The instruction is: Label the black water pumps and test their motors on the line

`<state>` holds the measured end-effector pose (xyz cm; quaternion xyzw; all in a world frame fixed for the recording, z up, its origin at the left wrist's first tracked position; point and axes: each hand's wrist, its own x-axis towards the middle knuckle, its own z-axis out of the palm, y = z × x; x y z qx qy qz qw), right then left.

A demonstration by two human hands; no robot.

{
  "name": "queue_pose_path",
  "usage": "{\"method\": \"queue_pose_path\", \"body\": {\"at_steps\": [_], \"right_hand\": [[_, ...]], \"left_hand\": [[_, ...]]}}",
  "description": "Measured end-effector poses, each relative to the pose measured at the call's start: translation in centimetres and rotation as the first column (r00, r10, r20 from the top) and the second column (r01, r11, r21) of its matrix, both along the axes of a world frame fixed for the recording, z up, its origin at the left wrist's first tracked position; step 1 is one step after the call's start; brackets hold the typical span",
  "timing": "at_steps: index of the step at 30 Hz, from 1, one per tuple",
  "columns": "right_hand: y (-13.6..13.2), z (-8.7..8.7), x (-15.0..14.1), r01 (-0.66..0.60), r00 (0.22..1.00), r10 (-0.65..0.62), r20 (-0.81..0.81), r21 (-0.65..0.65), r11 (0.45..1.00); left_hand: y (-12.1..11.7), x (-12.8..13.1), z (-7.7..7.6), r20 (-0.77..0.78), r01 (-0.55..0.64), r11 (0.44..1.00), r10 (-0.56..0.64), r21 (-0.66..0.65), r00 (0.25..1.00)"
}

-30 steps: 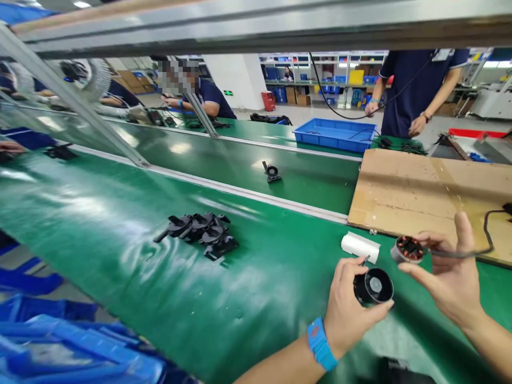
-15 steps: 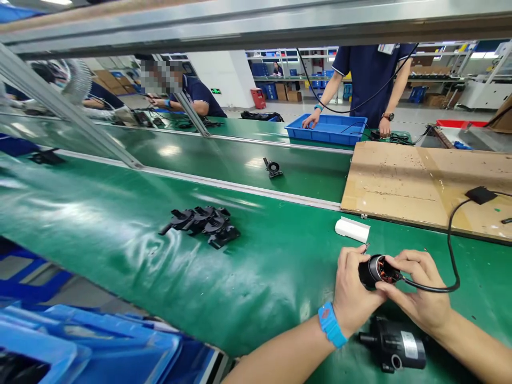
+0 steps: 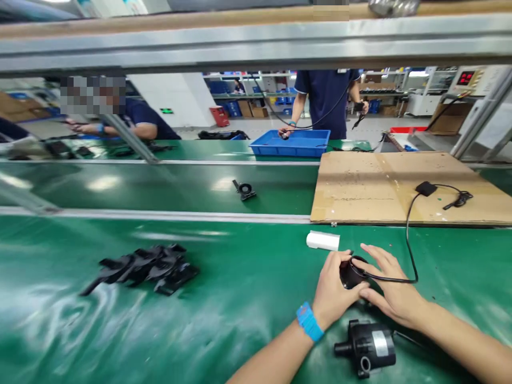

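Observation:
My left hand (image 3: 332,285) is wrapped round a black cylindrical motor housing (image 3: 351,276), its open end facing right. At that end, my right hand (image 3: 394,290) has its forefinger on the rim and its thumb below, with the other fingers spread. A black cable (image 3: 394,279) leaves the opening and runs past my right fingers. My hands hide the inside of the housing. Below them on the green bench lies a black pump (image 3: 372,346) with a white label and a spout pointing left. Just beyond my left hand rests a small white piece (image 3: 323,240).
Several black moulded parts (image 3: 148,266) lie piled at left. A cardboard sheet (image 3: 360,186) carries the cable's black box (image 3: 426,188). One black part (image 3: 244,190) sits on the middle strip. Across the bench, a person (image 3: 324,101) reaches into a blue tray (image 3: 290,149). A metal beam (image 3: 240,48) crosses overhead.
The copper windings seen at the housing's mouth are now out of sight. My right fingers have spread and moved against the opening. The view has shifted; the co-worker's other hand has lifted a dark item.

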<state>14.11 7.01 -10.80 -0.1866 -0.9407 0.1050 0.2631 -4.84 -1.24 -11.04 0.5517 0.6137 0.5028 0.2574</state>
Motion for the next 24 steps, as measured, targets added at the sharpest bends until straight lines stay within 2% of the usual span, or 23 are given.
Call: {"method": "queue_pose_path", "body": {"at_steps": [1,2,3,4,5,6,7,8,9,10,11,13,15,18,20,22,24], "right_hand": [[0.1,0.7,0.8,-0.022,0.996,0.034,0.078,-0.152,0.988],[0.3,1.7,1.9,-0.049,0.983,0.106,0.153,-0.333,0.942],[0.5,2.9,3.1,-0.073,0.956,0.209,0.206,-0.524,0.848],[0.9,4.3,4.4,-0.085,0.923,0.319,0.214,-0.696,0.713],[1.6,5.6,5.6,-0.081,0.902,0.391,0.183,-0.818,0.570],[2.7,6.8,6.7,-0.048,0.910,0.380,0.164,-0.870,0.491],[4.2,7.8,7.4,0.007,0.941,0.291,0.172,-0.871,0.492],[6.1,8.5,7.9,0.092,0.972,0.130,0.198,-0.822,0.562],[8.3,8.8,8.0,0.271,0.959,-0.127,0.254,-0.685,0.677],[10.7,8.8,7.7,0.420,0.907,-0.324,0.268,-0.571,0.705],[13.3,8.6,7.2,0.522,0.852,-0.449,0.270,-0.503,0.689],[18.0,7.7,5.5,0.680,0.728,-0.627,0.277,-0.407,0.610],[21.6,6.6,3.5,0.769,0.627,-0.727,0.280,-0.375,0.518],[25.1,5.3,1.4,0.806,0.543,-0.802,0.249,-0.423,0.415],[26.5,4.9,1.4,0.784,0.523,-0.831,0.190,-0.488,0.382],[27.3,4.6,3.2,0.748,0.499,-0.861,0.100,-0.551,0.370],[27.3,4.2,6.7,0.706,0.452,-0.892,-0.023,-0.601,0.374]], "left_hand": [[0.8,-0.8,0.5,-0.006,0.101,0.990,-0.102,-0.101,0.995],[1.6,-1.7,1.0,-0.009,0.197,0.963,-0.202,-0.181,0.979],[2.4,-2.6,1.5,-0.003,0.295,0.921,-0.305,-0.253,0.952],[3.2,-3.4,2.0,0.015,0.391,0.864,-0.407,-0.319,0.913],[3.9,-4.1,2.4,0.039,0.474,0.798,-0.497,-0.372,0.867],[4.6,-4.6,2.6,0.061,0.540,0.731,-0.570,-0.418,0.819],[5.2,-4.9,2.7,0.085,0.593,0.658,-0.633,-0.464,0.769],[5.6,-5.0,2.6,0.102,0.630,0.595,-0.682,-0.500,0.724],[6.0,-5.0,2.6,0.099,0.646,0.560,-0.711,-0.519,0.696],[6.2,-4.9,2.5,0.071,0.641,0.562,-0.721,-0.522,0.690],[6.4,-4.8,2.4,0.031,0.626,0.581,-0.720,-0.520,0.694],[6.4,-4.6,2.5,-0.063,0.574,0.645,-0.691,-0.505,0.720],[6.1,-4.6,3.0,-0.150,0.510,0.701,-0.649,-0.499,0.746],[4.7,-5.0,4.0,-0.247,0.393,0.798,-0.538,-0.457,0.806],[3.1,-4.9,4.2,-0.327,0.341,0.844,-0.487,-0.414,0.810],[1.1,-4.1,3.5,-0.469,0.327,0.859,-0.493,-0.393,0.733],[-1.0,-2.4,2.0,-0.662,0.284,0.905,-0.425,-0.316,0.617]]}}
